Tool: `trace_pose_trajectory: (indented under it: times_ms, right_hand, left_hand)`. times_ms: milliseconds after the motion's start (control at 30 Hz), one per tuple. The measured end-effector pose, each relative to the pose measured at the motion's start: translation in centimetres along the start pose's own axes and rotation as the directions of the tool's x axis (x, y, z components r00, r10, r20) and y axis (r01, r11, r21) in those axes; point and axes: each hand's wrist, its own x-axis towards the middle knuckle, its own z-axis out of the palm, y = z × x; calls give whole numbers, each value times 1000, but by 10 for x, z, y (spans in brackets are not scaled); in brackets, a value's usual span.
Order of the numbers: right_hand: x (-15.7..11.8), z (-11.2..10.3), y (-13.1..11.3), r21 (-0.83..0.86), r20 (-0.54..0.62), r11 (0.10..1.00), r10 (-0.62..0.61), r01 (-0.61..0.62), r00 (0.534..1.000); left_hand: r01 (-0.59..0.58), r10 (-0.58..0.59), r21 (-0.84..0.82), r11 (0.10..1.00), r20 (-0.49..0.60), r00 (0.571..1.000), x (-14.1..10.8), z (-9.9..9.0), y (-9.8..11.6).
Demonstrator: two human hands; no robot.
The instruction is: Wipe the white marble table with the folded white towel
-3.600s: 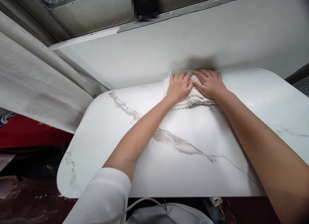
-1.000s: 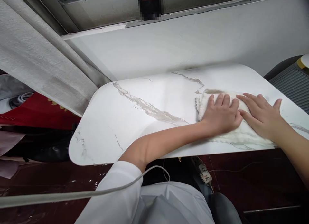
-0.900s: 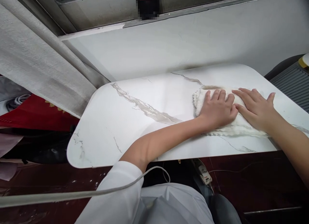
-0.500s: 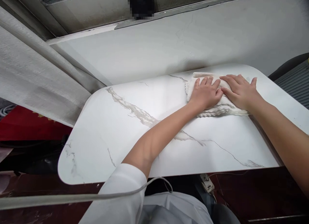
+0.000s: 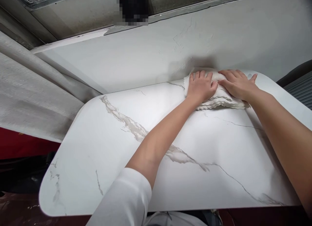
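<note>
A folded cream cloth (image 5: pixel 215 103) with wavy edges lies on the white marble-patterned table (image 5: pixel 129 183), close to the back edge by the wall. My left hand (image 5: pixel 201 86) rests flat on the cloth's left part, palm down, fingers pointing at the wall. Beside it, my right hand (image 5: pixel 237 84) presses on the right part with fingers stretched out and the thumb side toward the left hand. Both hands are open, and they cover much of the cloth's top.
A pale wall panel (image 5: pixel 136 62) stands right behind the table. On the left hangs a whitish curtain (image 5: pixel 31 93), with red fabric (image 5: pixel 24 144) below it. A dark chair-like thing with a ribbed grey surface (image 5: pixel 301 91) is at the right edge.
My two hands and the cloth have slid a little farther back, up to the table's wall-side edge. My view has shifted, so the table's front edge appears lower.
</note>
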Motion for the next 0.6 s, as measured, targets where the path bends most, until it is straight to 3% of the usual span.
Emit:
trace_pose_trajectory:
  times_ms: [133,367,600]
  right_hand:
    - [5,-4,10,36,-43,999,2,0,999]
    - [14,-12,35,26,-59,998,61,-59,996]
    - [19,-14,49,32,-59,993,114,-112,992]
  left_hand:
    - [-28,29,-52,998,33,999,12,8,6]
    - [55,-56,-28,998,-32,998,28,22,31]
    - [2,5,-57,998,117,993,44,25,35]
